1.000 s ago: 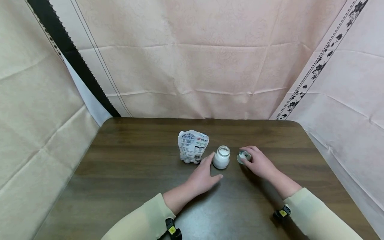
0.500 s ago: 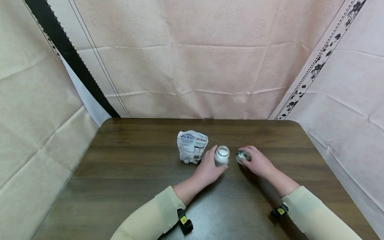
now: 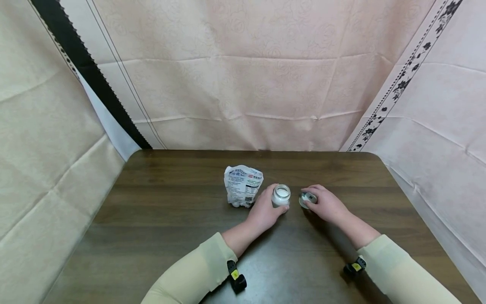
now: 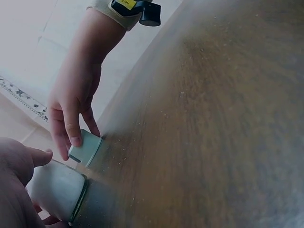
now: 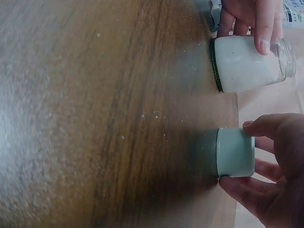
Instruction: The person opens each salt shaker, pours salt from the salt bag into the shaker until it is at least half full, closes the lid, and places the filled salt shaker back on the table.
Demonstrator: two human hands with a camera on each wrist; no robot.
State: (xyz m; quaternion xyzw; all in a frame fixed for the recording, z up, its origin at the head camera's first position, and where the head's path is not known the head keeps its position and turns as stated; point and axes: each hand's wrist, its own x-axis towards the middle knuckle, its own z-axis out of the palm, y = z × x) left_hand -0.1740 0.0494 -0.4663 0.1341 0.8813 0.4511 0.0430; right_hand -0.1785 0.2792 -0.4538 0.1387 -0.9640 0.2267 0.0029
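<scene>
My left hand [image 3: 262, 211] grips a clear glass jar [image 3: 282, 195] from its left side, thumb in front and fingers behind. The jar stands upright and uncovered, and in the right wrist view white powder or grains [image 5: 242, 64] fill it to near its shoulder. To the right of the jar, my right hand [image 3: 327, 205] holds a pale green lid [image 5: 236, 152] between thumb and fingers. That lid sits at the tabletop, a short gap from the jar. Behind my left hand stands a white printed bag [image 3: 243, 185], crumpled along its top.
Both things and the bag are on a brown wood-grain table [image 3: 171, 236]. Small white grains [image 5: 156, 114] lie scattered on its surface. A pale cloth curtain [image 3: 243, 93] hangs behind the table's far edge, with more cloth along both sides.
My left hand has moved right, from beside the jar to a grip around it. My right hand stays on the lid, and the bag stands as before.
</scene>
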